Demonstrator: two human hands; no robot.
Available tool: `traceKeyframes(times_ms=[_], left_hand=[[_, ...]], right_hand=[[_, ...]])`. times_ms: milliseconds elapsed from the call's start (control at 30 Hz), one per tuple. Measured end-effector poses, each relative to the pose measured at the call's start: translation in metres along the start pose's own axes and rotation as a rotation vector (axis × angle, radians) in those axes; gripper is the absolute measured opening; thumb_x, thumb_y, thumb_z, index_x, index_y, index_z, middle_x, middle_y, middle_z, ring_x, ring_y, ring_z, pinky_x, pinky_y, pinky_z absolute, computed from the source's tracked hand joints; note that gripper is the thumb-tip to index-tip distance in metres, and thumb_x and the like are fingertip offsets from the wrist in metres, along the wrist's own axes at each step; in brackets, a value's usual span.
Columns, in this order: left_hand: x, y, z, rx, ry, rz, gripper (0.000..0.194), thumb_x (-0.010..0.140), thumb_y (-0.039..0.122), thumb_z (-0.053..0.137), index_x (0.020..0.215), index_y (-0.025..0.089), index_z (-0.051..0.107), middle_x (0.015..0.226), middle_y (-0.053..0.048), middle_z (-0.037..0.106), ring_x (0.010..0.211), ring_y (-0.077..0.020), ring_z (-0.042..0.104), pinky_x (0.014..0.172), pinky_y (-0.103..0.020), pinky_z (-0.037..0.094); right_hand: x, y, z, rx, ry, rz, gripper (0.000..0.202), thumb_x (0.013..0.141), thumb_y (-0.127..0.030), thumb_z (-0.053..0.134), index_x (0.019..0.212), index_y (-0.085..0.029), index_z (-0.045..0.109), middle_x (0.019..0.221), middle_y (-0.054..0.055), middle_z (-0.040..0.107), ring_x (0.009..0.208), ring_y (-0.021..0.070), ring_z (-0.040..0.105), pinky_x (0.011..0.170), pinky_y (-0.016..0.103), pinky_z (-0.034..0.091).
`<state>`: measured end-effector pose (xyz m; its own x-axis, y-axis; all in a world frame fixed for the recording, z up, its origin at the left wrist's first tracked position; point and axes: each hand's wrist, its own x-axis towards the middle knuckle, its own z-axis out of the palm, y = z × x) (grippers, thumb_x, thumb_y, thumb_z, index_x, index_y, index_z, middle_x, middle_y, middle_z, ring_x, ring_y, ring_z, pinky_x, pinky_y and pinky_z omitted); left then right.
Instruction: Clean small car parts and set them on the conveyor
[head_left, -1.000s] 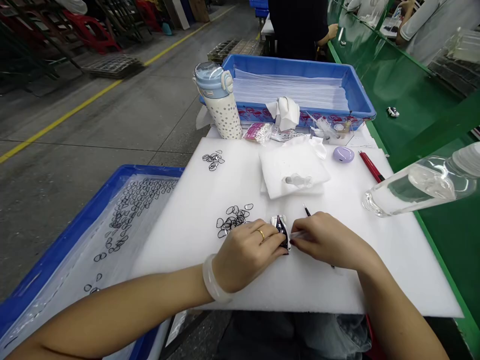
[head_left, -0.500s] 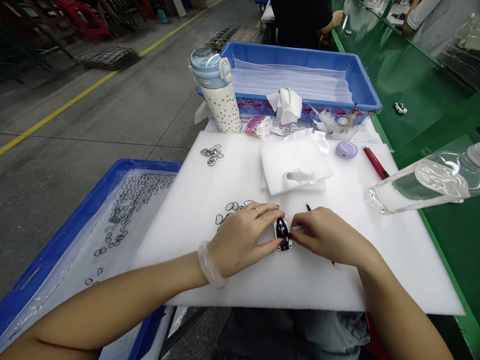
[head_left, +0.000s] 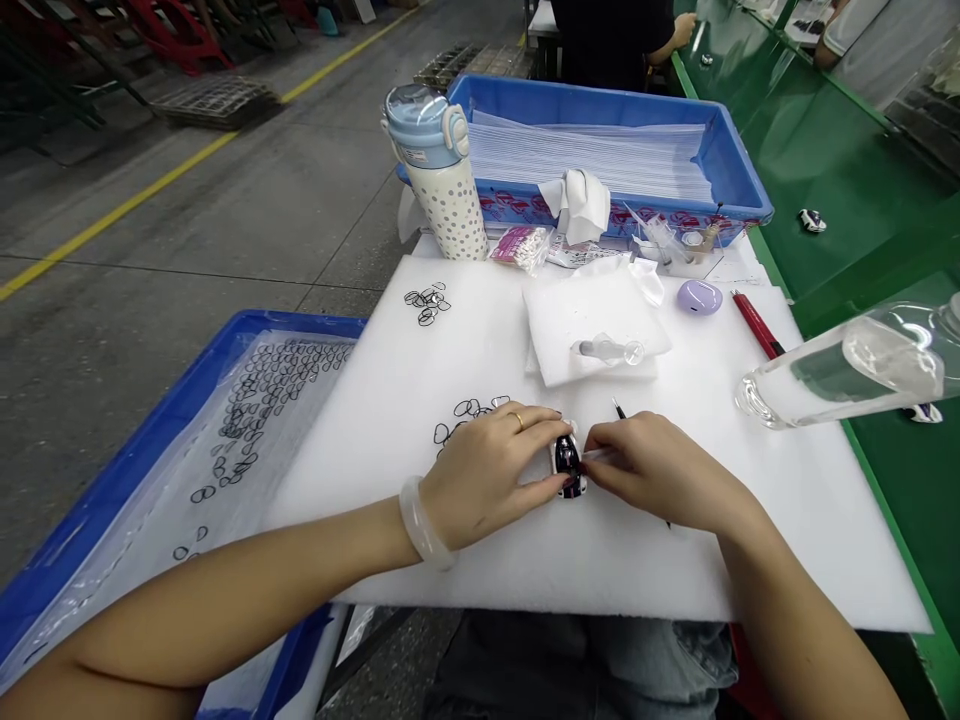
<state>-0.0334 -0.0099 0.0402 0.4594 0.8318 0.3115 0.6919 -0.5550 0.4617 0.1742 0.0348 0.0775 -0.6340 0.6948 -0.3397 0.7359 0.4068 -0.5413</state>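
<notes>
A small black and white toy car [head_left: 569, 464] rests on the white foam board [head_left: 420, 380]. My left hand [head_left: 499, 470] grips it from the left, fingertips at its upper end and thumb low on its side. At the car's right edge, my right hand [head_left: 637, 468] is closed in a pinch on a slim pale tool [head_left: 598, 455], mostly hidden by the fingers. A thin dark pen-like tool [head_left: 619, 408] lies partly under my right hand. Several thin black rings [head_left: 471, 408] lie beyond my left hand, with another small group [head_left: 427, 302] farther back.
A tilted clear bottle [head_left: 847, 365], red cutter [head_left: 756, 325], purple case [head_left: 699, 297] and folded white foam sheets [head_left: 555, 330] surround the work spot. Behind stand a spotted tumbler [head_left: 446, 205] and blue bin [head_left: 615, 95]. Another blue tray [head_left: 247, 318] is left; a green conveyor [head_left: 810, 150] runs right.
The whole view has shifted slightly. Both hands keep nearly the same pose around the toy car, and another small car has come into view behind the bottle on the green conveyor.
</notes>
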Motion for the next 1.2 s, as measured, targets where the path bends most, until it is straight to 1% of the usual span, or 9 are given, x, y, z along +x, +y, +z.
traceKeyframes(times_ms=[100, 300, 533, 867, 1033, 1200], left_hand=[[0.0001, 0.0008, -0.0002, -0.011, -0.003, -0.021, 0.034, 0.083, 0.028, 0.069, 0.115, 0.016, 0.066, 0.114, -0.011, 0.072, 0.099, -0.0288, 0.069, 0.082, -0.045, 0.060], [-0.0001, 0.0018, 0.0017, -0.031, -0.002, -0.052, 0.036, 0.080, 0.025, 0.071, 0.114, 0.015, 0.066, 0.112, -0.011, 0.072, 0.099, -0.0292, 0.068, 0.082, -0.046, 0.060], [0.0008, 0.0042, 0.0022, -0.065, -0.007, -0.084, 0.031, 0.082, 0.022, 0.065, 0.113, 0.015, 0.066, 0.113, -0.010, 0.072, 0.099, -0.0277, 0.067, 0.086, -0.047, 0.059], [0.0023, 0.0026, 0.0011, -0.099, -0.056, -0.098, 0.034, 0.082, 0.022, 0.067, 0.115, 0.012, 0.065, 0.114, -0.012, 0.070, 0.102, -0.0284, 0.065, 0.089, -0.048, 0.057], [0.0042, 0.0004, -0.0003, -0.123, -0.086, -0.097, 0.033, 0.083, 0.023, 0.067, 0.115, 0.014, 0.064, 0.114, -0.010, 0.069, 0.103, -0.0276, 0.064, 0.090, -0.047, 0.055], [0.0050, -0.0012, -0.0020, -0.143, -0.107, -0.110, 0.033, 0.083, 0.023, 0.066, 0.115, 0.016, 0.062, 0.113, -0.009, 0.069, 0.104, -0.0265, 0.063, 0.090, -0.044, 0.054]], right_hand=[[0.0002, -0.0004, -0.0003, 0.007, -0.002, 0.002, 0.021, 0.090, -0.023, 0.055, 0.069, -0.019, 0.058, 0.056, -0.003, 0.053, 0.050, 0.0101, 0.040, 0.050, 0.027, 0.027], [0.0010, -0.0018, -0.0005, 0.012, -0.002, -0.002, 0.021, 0.090, -0.022, 0.055, 0.071, -0.019, 0.061, 0.057, -0.003, 0.055, 0.052, 0.0104, 0.042, 0.052, 0.027, 0.027], [0.0012, -0.0047, -0.0027, 0.008, -0.022, 0.011, 0.022, 0.091, -0.021, 0.053, 0.070, -0.019, 0.060, 0.056, -0.003, 0.054, 0.051, 0.0103, 0.041, 0.051, 0.027, 0.026], [0.0004, -0.0043, -0.0041, 0.005, -0.034, 0.019, 0.023, 0.092, -0.022, 0.052, 0.070, -0.019, 0.059, 0.056, -0.004, 0.053, 0.051, 0.0099, 0.040, 0.052, 0.026, 0.027], [0.0011, -0.0045, -0.0032, -0.001, -0.033, 0.026, 0.021, 0.092, -0.023, 0.053, 0.073, -0.019, 0.061, 0.058, -0.003, 0.055, 0.052, 0.0102, 0.041, 0.052, 0.026, 0.027], [0.0003, -0.0045, -0.0027, -0.039, -0.025, 0.032, 0.023, 0.092, -0.023, 0.054, 0.070, -0.019, 0.058, 0.058, -0.003, 0.054, 0.053, 0.0102, 0.041, 0.053, 0.026, 0.026]])
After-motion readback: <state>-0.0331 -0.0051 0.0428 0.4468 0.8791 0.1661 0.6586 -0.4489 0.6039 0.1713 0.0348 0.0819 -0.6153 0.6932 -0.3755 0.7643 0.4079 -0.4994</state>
